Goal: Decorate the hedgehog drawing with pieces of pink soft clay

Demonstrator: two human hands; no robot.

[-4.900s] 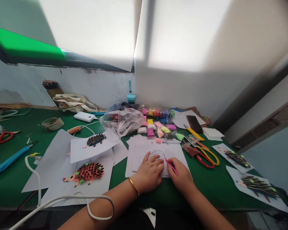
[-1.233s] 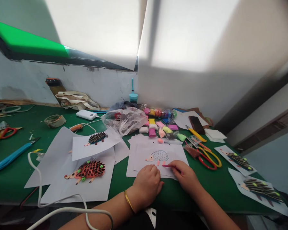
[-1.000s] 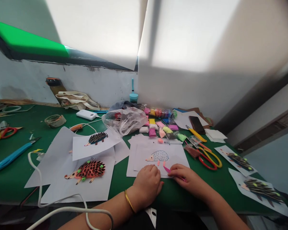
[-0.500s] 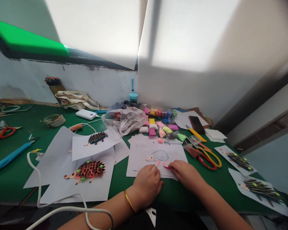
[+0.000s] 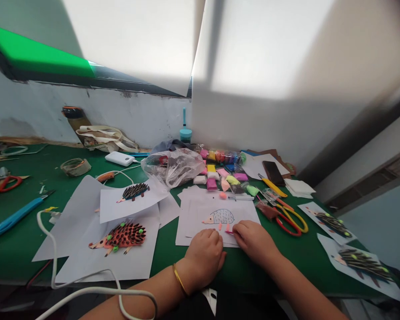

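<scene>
In front of me a hedgehog drawing (image 5: pixel 222 216) with a blue-outlined spiny back and a peach clay face lies on white paper (image 5: pixel 193 209). Two small pink clay legs sit below its body. My right hand (image 5: pixel 255 240) pinches a thin magenta tool (image 5: pixel 229 231), its tip close to the right leg; most of the tool is hidden by the fingers. My left hand (image 5: pixel 205 258) rests closed at the paper's near edge, fingers curled under, so whatever they hold is hidden. A peach clay lump (image 5: pixel 223 195) and a white pen (image 5: pixel 242 198) lie above the drawing.
Clay packets (image 5: pixel 212 184) and a plastic bag (image 5: pixel 173 166) lie beyond the paper. Scissors (image 5: pixel 291 222) and a yellow cutter (image 5: pixel 275 188) are at right. Finished hedgehogs (image 5: pixel 126 235) lie on sheets at both sides. A white cable (image 5: pixel 55 249) crosses the left front.
My right hand has shifted slightly left and up, and the magenta tool's tip has moved a little left towards the right leg. My left hand stays in place.
</scene>
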